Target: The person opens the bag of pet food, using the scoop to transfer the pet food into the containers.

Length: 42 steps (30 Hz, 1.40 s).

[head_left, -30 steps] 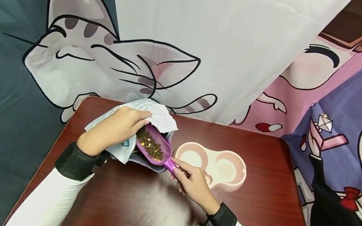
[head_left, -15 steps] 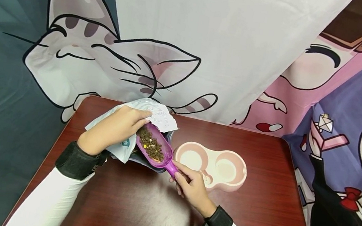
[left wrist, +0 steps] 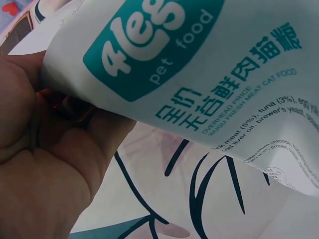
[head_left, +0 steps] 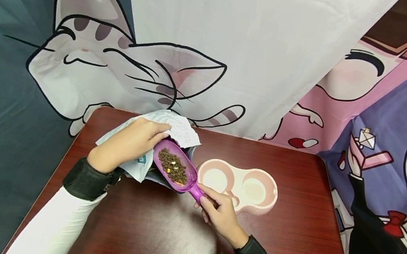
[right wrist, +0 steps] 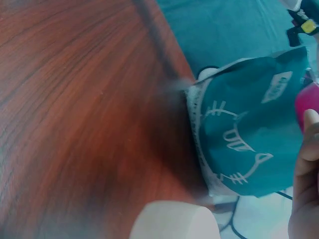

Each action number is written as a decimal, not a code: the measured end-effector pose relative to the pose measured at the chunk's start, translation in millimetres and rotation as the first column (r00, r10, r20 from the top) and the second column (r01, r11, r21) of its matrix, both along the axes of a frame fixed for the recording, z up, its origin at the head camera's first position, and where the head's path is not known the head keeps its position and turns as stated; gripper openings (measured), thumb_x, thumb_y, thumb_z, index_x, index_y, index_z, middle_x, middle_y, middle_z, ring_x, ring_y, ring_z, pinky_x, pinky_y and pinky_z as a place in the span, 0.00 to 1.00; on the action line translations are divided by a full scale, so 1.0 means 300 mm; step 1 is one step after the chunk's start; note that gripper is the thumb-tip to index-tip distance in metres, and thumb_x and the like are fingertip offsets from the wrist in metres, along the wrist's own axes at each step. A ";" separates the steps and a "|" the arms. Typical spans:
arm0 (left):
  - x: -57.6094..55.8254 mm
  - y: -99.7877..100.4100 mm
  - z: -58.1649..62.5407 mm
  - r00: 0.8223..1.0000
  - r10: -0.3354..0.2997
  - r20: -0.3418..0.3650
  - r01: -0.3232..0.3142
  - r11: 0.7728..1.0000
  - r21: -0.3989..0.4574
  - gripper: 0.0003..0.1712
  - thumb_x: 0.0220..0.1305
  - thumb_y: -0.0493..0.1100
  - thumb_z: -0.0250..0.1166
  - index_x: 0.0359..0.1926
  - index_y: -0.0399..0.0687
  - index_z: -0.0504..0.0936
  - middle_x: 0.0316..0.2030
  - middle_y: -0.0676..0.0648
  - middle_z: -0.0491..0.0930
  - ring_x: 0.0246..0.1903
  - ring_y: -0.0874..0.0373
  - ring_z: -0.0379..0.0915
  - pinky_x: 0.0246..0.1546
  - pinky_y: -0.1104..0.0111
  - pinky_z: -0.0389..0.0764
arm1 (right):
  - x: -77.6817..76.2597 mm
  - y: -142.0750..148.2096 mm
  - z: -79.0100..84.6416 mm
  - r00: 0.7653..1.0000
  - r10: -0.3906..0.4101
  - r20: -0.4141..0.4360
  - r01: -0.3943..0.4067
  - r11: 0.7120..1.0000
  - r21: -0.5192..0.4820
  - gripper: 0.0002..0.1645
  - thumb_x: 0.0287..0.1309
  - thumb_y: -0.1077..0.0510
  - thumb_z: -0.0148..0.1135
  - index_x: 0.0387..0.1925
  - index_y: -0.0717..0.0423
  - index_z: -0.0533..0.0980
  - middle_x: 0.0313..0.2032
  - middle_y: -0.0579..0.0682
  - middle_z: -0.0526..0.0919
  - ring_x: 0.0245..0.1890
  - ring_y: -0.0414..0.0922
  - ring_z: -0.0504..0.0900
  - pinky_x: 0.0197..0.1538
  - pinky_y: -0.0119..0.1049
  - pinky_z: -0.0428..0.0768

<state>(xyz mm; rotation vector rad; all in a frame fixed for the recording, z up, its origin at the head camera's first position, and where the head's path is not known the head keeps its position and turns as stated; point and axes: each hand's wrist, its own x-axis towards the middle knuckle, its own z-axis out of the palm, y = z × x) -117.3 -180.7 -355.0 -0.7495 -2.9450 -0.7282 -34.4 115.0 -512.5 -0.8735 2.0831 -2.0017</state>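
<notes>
My left hand [head_left: 139,140] grips the upper edge of a cat food bag [head_left: 184,135], holding its mouth apart. Teal and white printing covers the bag [left wrist: 209,74] in the left wrist view, where the left hand [left wrist: 55,149] curls around its edge. Between thumb and fingers, my right hand [head_left: 222,217] holds the handle of a purple scoop [head_left: 196,192]. Brown kibble [head_left: 172,166] with a few yellow and pale bits fills the scoop, which lies over the bag's mouth. Only a pink bit of the scoop [right wrist: 306,102] shows in the right wrist view. The bag's inside is mostly hidden.
A pink and cream double bowl [head_left: 238,175] sits right of the bag, close behind the right hand. Both stand on a dark red wooden table [head_left: 302,226]. Printed cloth with a cat drawing [head_left: 76,93] hangs along the table's back edge.
The right hand has drawn the filled scoop slightly right and toward the person, so more of it shows from the bag. My left hand keeps its hold on the bag.
</notes>
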 end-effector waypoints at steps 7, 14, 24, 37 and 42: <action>-0.002 -0.001 -0.005 0.999 -0.023 -0.035 0.023 1.000 0.002 0.12 0.76 0.37 0.58 0.51 0.38 0.85 0.40 0.41 0.87 0.43 0.48 0.82 0.50 0.51 0.81 | 0.032 0.104 0.064 1.000 -0.009 -0.008 0.009 0.999 0.041 0.23 0.71 0.76 0.50 0.65 0.70 0.74 0.27 0.59 0.85 0.09 0.41 0.71 0.12 0.27 0.70; -0.003 -0.007 -0.004 0.999 -0.016 -0.037 0.016 1.000 0.003 0.15 0.76 0.37 0.58 0.56 0.37 0.85 0.46 0.40 0.87 0.48 0.46 0.84 0.53 0.49 0.81 | 0.056 0.225 0.133 0.995 -0.052 0.085 0.045 0.995 0.089 0.23 0.74 0.73 0.48 0.66 0.68 0.73 0.29 0.46 0.86 0.12 0.36 0.71 0.11 0.29 0.69; -0.005 -0.008 -0.007 1.000 -0.003 -0.031 0.003 1.000 -0.005 0.15 0.76 0.37 0.58 0.56 0.37 0.85 0.43 0.41 0.88 0.47 0.46 0.83 0.53 0.49 0.81 | 0.042 0.355 0.194 0.984 -0.094 0.149 0.053 0.965 0.257 0.20 0.77 0.66 0.51 0.65 0.64 0.75 0.27 0.43 0.85 0.12 0.33 0.70 0.10 0.30 0.69; -0.009 -0.008 -0.008 1.000 0.008 -0.005 -0.008 1.000 -0.006 0.17 0.77 0.38 0.57 0.59 0.37 0.84 0.52 0.38 0.86 0.54 0.42 0.83 0.58 0.48 0.79 | -0.029 0.423 0.255 0.957 -0.162 0.239 -0.007 0.815 0.580 0.17 0.76 0.51 0.59 0.59 0.50 0.81 0.24 0.45 0.85 0.11 0.34 0.72 0.11 0.31 0.70; -0.011 -0.007 -0.010 1.000 0.011 0.001 -0.011 1.000 0.001 0.15 0.77 0.38 0.57 0.57 0.38 0.85 0.48 0.40 0.87 0.52 0.44 0.83 0.56 0.48 0.80 | -0.062 0.430 0.261 0.958 -0.135 0.252 -0.069 0.748 0.660 0.16 0.76 0.50 0.58 0.57 0.48 0.82 0.24 0.44 0.84 0.12 0.36 0.73 0.12 0.32 0.71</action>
